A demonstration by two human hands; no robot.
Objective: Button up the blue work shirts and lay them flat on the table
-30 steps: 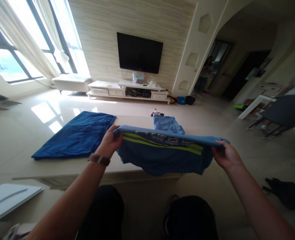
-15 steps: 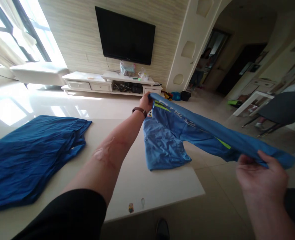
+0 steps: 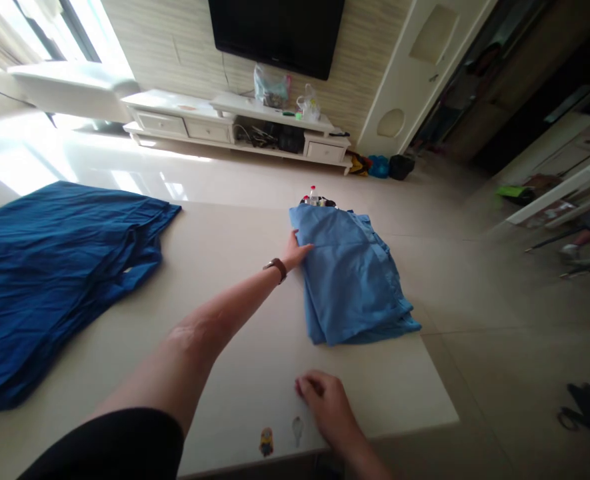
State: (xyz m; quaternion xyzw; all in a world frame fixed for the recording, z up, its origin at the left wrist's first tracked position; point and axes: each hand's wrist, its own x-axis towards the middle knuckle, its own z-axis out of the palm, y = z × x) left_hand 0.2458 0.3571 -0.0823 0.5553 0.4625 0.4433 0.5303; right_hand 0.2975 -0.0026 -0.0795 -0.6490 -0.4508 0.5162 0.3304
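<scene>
A light blue garment (image 3: 349,280) lies folded over on the white table (image 3: 235,373), its right edge ruffled and uneven. My left hand (image 3: 297,252) is at the garment's left edge, thumb over the cloth and fingers along the border, closed on it. Closer to me, my right hand (image 3: 325,400) hovers low over the table, apart from the cloth. Its fingers are curled together, and no object shows in them. A larger dark blue cloth (image 3: 59,273) is spread flat on the table's left side.
Small bottles with red caps (image 3: 313,196) show just behind the light blue garment. Two stickers, one a yellow figure (image 3: 266,441), are near the table's front edge. Beyond stand a white TV cabinet (image 3: 185,123) and a person (image 3: 462,90) by a doorway.
The light blue garment, earlier stretched in the air between both hands, now lies folded on the table. My right hand has let go and moved left; my left hand has come nearer.
</scene>
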